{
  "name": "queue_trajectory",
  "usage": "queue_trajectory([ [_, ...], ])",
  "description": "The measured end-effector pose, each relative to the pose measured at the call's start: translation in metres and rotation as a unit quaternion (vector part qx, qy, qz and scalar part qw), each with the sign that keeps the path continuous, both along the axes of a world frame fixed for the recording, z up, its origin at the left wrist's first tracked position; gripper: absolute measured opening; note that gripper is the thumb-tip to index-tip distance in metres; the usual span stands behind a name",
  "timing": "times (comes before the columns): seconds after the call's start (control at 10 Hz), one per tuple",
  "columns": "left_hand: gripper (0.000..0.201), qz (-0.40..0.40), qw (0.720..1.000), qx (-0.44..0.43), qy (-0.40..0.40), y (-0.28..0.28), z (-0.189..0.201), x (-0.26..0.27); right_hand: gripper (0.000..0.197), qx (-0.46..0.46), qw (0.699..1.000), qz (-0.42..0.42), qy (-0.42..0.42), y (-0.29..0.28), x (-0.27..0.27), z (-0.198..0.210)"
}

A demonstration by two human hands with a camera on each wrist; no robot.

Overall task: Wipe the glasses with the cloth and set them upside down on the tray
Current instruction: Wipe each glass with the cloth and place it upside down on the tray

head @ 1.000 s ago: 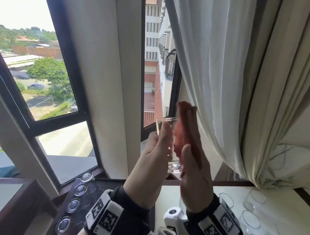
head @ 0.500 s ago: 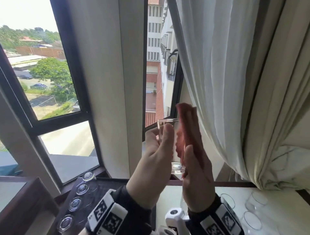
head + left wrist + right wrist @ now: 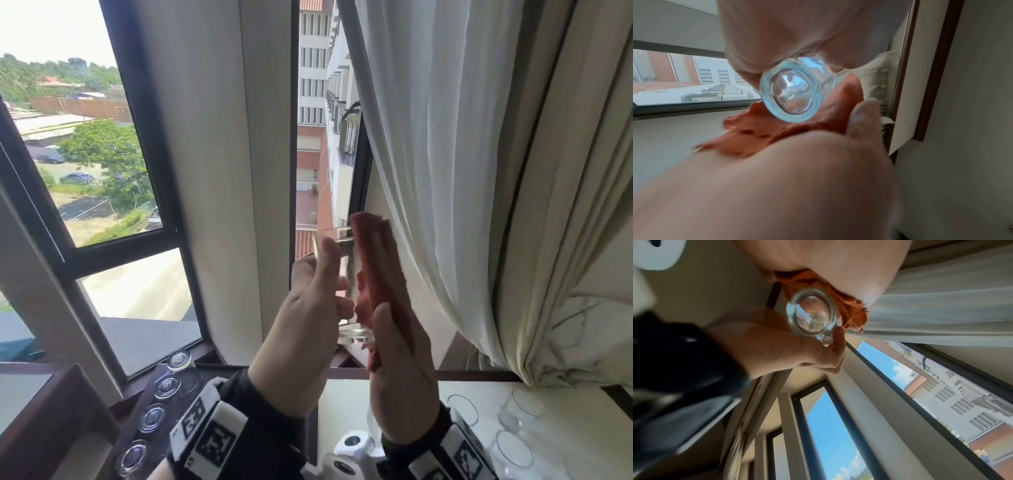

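I wear dark, near-black long sleeves that end at the wrist on both arms. My left hand (image 3: 301, 346) and my right hand (image 3: 400, 380) are bare, with no glove, ring or watch showing. Just behind each hand a white band (image 3: 209, 431) wraps my wrist over the sleeve, printed with square black-and-white coded markers; the matching band on the right wrist (image 3: 455, 455) carries the same kind of squares. Below my right hand, a white moulded camera housing (image 3: 352, 445) with a round dark lens sits against the wrist.
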State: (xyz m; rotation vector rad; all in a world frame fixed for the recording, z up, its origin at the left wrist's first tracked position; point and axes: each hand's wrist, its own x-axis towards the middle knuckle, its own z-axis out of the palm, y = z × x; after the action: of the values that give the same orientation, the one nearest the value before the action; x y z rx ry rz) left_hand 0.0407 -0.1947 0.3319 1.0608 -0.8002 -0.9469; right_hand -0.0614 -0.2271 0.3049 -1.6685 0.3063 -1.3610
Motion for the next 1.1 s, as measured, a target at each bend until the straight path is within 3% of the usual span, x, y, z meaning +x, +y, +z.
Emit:
queue_trajectory([
  [0.1,0.068,0.031,0.999,0.000,0.030,-0.001,0.015,0.014,0.051,-0.079,0.994,0.068,-0.024,0.007,0.004,-0.018],
  [0.2,0.110,0.044,0.998,0.015,-0.034,-0.004,0.024,0.024,0.050,-0.044,0.991,0.114,-0.056,0.015,0.008,-0.040],
  [0.3,0.097,0.043,0.992,0.031,-0.112,-0.003,0.020,0.017,0.044,0.057,0.993,0.075,-0.077,0.013,0.005,-0.042],
  [0.4,0.070,0.007,0.996,0.031,-0.082,-0.001,0.003,0.001,0.037,0.023,0.996,-0.065,0.053,-0.008,0.001,-0.037],
  [0.5,0.066,0.001,0.999,0.014,-0.041,0.002,-0.009,-0.008,0.053,-0.046,0.990,-0.107,0.085,-0.015,-0.001,-0.017],
  [0.6,0.081,0.000,1.000,0.010,-0.014,0.002,-0.009,-0.004,0.046,-0.089,0.996,-0.006,-0.016,-0.002,0.003,-0.001],
  [0.7,0.073,0.022,1.000,-0.015,-0.006,0.002,-0.001,0.007,0.050,-0.081,0.996,0.041,0.002,0.009,0.009,-0.023],
  [0.8,0.068,0.042,0.999,-0.032,-0.007,0.001,-0.001,0.010,0.066,-0.005,0.999,-0.024,0.044,0.002,0.005,-0.043],
  [0.9,0.064,0.013,0.998,-0.032,-0.055,0.002,-0.011,0.001,0.045,0.046,0.989,-0.023,0.139,-0.002,-0.004,-0.029],
  [1.0,0.066,0.003,0.997,-0.025,-0.080,0.002,-0.015,-0.003,0.027,-0.022,0.996,-0.035,0.073,-0.013,0.003,-0.008],
  [1.1,0.074,0.036,0.997,-0.015,-0.065,-0.001,-0.006,0.005,0.044,-0.081,0.994,0.068,-0.035,-0.001,0.013,-0.004],
])
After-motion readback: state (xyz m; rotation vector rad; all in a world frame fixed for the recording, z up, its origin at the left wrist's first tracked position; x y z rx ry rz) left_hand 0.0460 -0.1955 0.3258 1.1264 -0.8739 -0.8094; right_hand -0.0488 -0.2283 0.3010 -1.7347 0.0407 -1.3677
